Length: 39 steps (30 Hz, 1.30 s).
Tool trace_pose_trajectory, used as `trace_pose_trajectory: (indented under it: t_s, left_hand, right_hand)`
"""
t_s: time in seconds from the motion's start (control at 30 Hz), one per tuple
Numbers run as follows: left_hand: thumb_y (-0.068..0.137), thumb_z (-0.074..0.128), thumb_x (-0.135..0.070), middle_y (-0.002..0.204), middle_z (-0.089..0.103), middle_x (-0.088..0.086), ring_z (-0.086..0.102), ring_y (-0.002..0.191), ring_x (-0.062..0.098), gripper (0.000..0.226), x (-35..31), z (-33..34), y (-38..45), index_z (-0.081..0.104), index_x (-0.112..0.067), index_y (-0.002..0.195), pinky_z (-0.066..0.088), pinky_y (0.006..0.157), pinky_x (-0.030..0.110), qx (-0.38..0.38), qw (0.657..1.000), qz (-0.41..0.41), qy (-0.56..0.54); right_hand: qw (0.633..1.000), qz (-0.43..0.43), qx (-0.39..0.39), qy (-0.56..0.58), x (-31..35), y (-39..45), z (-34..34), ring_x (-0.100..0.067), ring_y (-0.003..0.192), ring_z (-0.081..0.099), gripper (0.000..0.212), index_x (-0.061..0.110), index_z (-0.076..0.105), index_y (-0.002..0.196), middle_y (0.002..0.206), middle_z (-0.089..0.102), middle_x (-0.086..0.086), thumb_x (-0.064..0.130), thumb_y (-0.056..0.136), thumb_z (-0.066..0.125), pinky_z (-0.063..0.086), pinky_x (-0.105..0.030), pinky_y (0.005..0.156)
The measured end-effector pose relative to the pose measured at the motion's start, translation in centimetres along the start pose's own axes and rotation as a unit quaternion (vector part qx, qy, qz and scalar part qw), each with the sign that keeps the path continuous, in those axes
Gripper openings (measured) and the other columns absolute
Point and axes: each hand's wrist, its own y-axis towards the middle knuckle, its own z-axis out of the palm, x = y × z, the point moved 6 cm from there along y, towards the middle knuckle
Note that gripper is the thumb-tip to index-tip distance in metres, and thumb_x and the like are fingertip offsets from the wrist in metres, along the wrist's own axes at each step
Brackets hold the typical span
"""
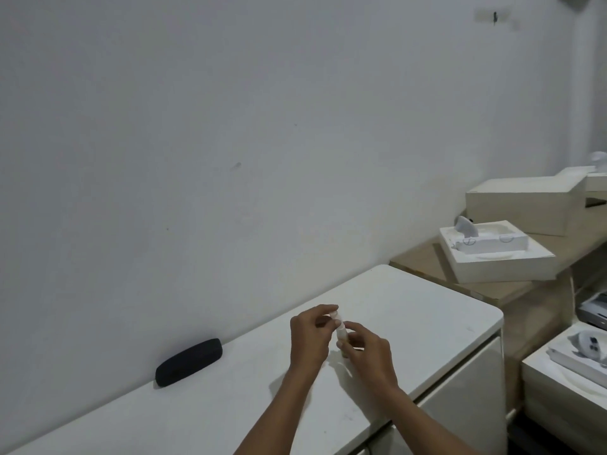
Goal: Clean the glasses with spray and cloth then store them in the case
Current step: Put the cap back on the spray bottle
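Wall (pixel 230 126), plain and pale, fills the upper left and middle of the view. Below it runs a white cabinet top (pixel 197 418), slanting from the lower left toward a rounded corner at mid right. On that top, close to the wall and well left of the hands, lies a black case (pixel 189 362), closed, long and rounded, its length running along the wall.

Right of the case, both hands meet above the top. The left hand (pixel 308 339) has its fingers curled, thumb and forefinger pinching the upper end of a small pale spray bottle (pixel 340 330). The right hand (pixel 369 353) is wrapped round the bottle's lower part, fingers curled against it, so only a short stretch of the bottle shows between the two hands. The bottle stands roughly upright, tilted a little; whether its base touches the top I cannot tell. Both forearms come up from the bottom edge.

No glasses or cloth can be made out; the case is shut, so its contents are hidden.

Further right, past the cabinet's corner, a brown cardboard box (pixel 486 290) sits lower down, with a white tray (pixel 492 257) of moulded packing on it. Behind that rests a cream box (pixel 519 208). At the lower right edge stands another white box (pixel 565 389) with a grey object lying in it, too blurred to identify.
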Motion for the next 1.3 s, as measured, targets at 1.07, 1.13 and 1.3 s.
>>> trace_pose_trajectory:
  t_s: [1.07, 1.13, 1.3]
  left_hand:
    - [0.083, 0.077, -0.034, 0.139, 0.060, -0.007, 0.053, 0.131, 0.010, 0.067, 2.9, -3.2, -1.5, 0.050, -0.036, 0.145, 0.047, 0.108, 0.033, 0.095, 0.979, -0.003, 0.182]
    - [0.088, 0.074, -0.036, 0.145, 0.058, -0.004, 0.050, 0.136, 0.015, 0.062, 4.7, -5.8, -2.0, 0.052, -0.027, 0.145, 0.040, 0.113, 0.030, 0.080, 0.965, -0.011, 0.249]
    - [0.098, 0.059, -0.046, 0.157, 0.043, 0.005, 0.029, 0.151, 0.022, 0.065, 10.3, -13.5, -4.2, 0.042, -0.015, 0.152, 0.025, 0.122, 0.031, 0.012, 0.937, -0.102, 0.335]
  right_hand:
    - [0.997, 0.032, 0.023, -0.070, 1.2, 0.7, 0.4, -0.004, 0.065, 0.074, 0.015, 0.030, 0.072, 0.098, 0.072, 0.078, 0.010, 0.023, 0.087, 0.079, 0.062, -0.041, 0.078]
    - [0.995, 0.031, 0.029, -0.087, 1.6, 0.9, 1.3, -0.002, 0.064, 0.073, 0.018, 0.030, 0.071, 0.097, 0.071, 0.077, 0.012, 0.020, 0.085, 0.080, 0.061, -0.040, 0.078]
    - [0.993, 0.029, 0.066, -0.089, 2.3, 0.9, 5.6, -0.004, 0.070, 0.074, 0.019, 0.026, 0.074, 0.100, 0.073, 0.078, 0.012, 0.018, 0.084, 0.078, 0.055, -0.030, 0.074]
